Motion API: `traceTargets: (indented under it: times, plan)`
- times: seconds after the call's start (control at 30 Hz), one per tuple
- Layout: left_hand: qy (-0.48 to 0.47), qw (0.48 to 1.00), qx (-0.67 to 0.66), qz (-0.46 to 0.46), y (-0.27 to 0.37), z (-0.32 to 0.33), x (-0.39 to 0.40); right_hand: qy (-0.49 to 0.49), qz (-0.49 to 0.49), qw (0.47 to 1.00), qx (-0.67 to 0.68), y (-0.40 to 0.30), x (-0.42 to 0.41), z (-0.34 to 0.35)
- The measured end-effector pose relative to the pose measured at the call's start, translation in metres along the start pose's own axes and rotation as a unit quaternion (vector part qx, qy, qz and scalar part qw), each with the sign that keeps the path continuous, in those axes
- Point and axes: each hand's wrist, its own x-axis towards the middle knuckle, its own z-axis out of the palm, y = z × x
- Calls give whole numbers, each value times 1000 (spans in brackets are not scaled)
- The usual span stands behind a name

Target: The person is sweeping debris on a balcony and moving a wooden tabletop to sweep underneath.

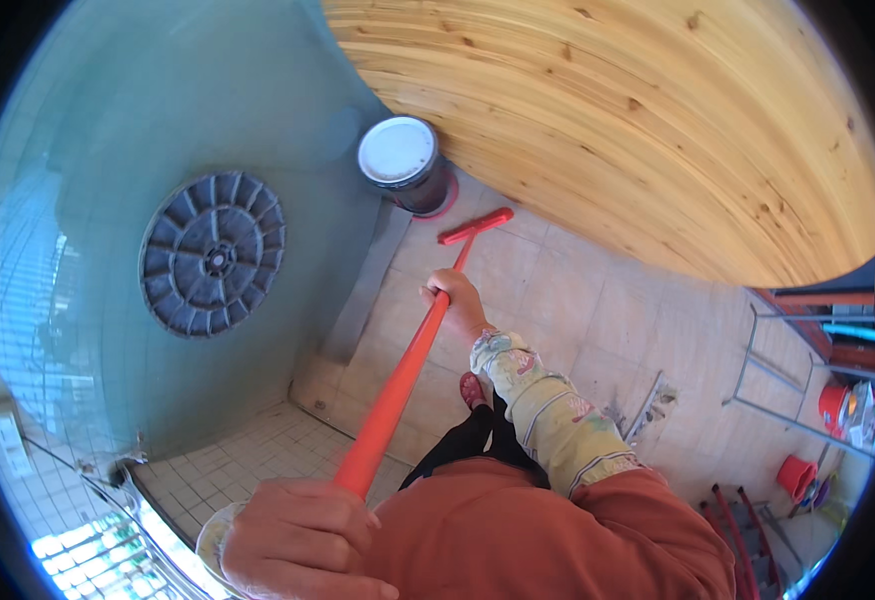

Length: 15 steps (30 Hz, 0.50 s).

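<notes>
A long-handled red cleaning tool slants away from me; whether it is a broom or a squeegee I cannot tell. My left hand is closed around the near end of the pole at the bottom of the view. Farther down, my right hand grips the pole, its arm in a pale patterned sleeve cover. The red head is down at the tiled floor. Just beyond it stands a dark bucket with a white lid. One red patterned shoe shows below me.
A blue-green glass sheet with a dark ribbed disc rises at left. The edge of a large wooden panel overhangs the floor. At right are a metal frame, red containers and a metal strip beside debris.
</notes>
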Motion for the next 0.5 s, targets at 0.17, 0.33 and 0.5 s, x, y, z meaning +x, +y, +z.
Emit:
traceTargets:
  times: [0.17,0.33,0.5]
  plan:
    - [263,961,-87,20,-40,8,24,-28,54,994,-91,27,-64,-77]
    - [328,917,-218,-62,-70,18,42,-46,120,972,-199,28,-112,-162]
    - [333,928,-168,7,-33,-8,63,35,81,991,-102,-19,-78,-182]
